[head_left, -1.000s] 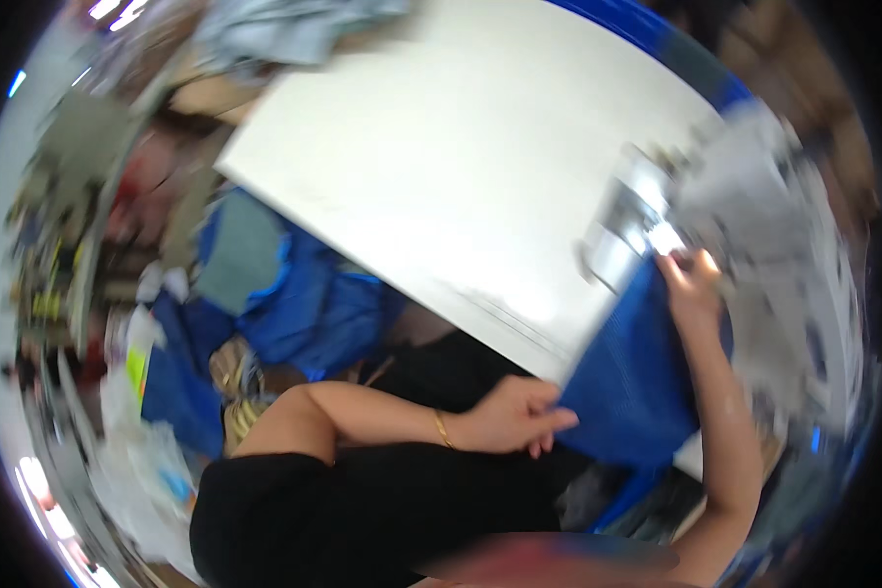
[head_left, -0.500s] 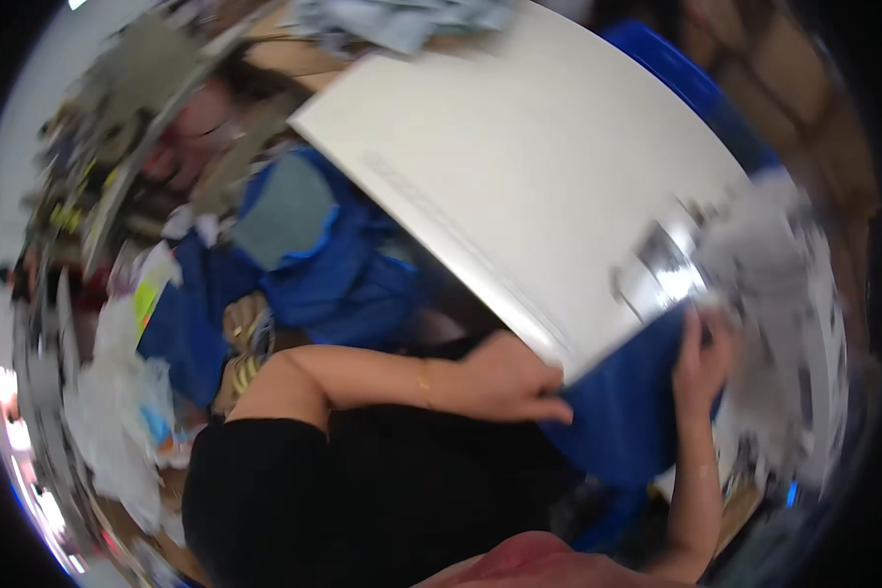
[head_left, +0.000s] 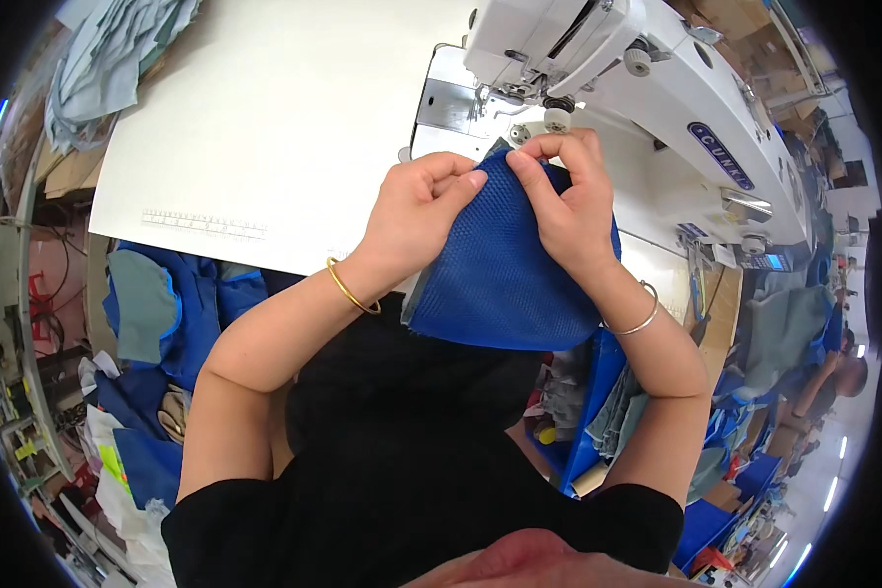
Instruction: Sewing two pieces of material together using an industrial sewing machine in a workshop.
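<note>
A blue mesh fabric piece [head_left: 519,260] with a grey edge hangs from both my hands in front of the sewing machine [head_left: 647,108]. My left hand [head_left: 421,201] pinches its upper left edge between thumb and fingers. Close beside it, my right hand [head_left: 568,191] grips the top edge, thumb toward me. The fabric's upper corner lies just below the machine's needle area and metal plate [head_left: 448,103]. The lower part of the cloth droops over the table's near edge, against my black shirt.
The white table [head_left: 265,127] has a printed ruler scale near its front edge. Grey fabric pieces [head_left: 108,69] are stacked at the far left. Blue and grey cloth [head_left: 181,304] lies below the table on the left. A blue bin [head_left: 598,392] stands by my right arm.
The view has swung to the right, so the sewing machine is now in full sight. My hands have come together at the top edge of the blue fabric, which is raised.
</note>
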Motion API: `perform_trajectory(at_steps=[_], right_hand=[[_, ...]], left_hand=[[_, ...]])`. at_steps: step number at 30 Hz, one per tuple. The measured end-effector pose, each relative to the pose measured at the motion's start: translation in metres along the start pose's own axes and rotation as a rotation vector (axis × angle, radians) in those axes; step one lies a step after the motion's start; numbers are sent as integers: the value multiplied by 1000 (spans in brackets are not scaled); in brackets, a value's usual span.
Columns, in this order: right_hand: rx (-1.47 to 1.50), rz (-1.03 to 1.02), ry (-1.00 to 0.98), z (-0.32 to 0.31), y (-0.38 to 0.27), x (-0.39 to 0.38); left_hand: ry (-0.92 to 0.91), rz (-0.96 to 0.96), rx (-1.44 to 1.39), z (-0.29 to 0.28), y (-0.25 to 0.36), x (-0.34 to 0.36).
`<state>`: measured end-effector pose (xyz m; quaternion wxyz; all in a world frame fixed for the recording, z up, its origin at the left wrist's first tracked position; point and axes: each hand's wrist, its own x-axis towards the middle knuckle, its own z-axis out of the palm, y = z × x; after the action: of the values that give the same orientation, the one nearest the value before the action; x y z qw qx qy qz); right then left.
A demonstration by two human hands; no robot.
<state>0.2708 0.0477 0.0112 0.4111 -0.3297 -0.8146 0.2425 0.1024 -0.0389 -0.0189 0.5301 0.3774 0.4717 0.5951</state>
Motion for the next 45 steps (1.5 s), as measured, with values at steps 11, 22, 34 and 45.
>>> perform_trajectory(at_steps=[11, 22, 34, 45], right_hand=[[-113, 110, -280, -20, 4, 8], [107, 335, -319, -19, 6, 12], [-89, 73, -217, -3, 33, 19], [-203, -3, -180, 3, 34, 18]], left_hand=[[88, 145, 93, 7, -3, -10], [102, 128, 128, 4, -4, -4], [-50, -44, 223, -14, 18, 48], [9, 46, 291, -8, 5, 48]])
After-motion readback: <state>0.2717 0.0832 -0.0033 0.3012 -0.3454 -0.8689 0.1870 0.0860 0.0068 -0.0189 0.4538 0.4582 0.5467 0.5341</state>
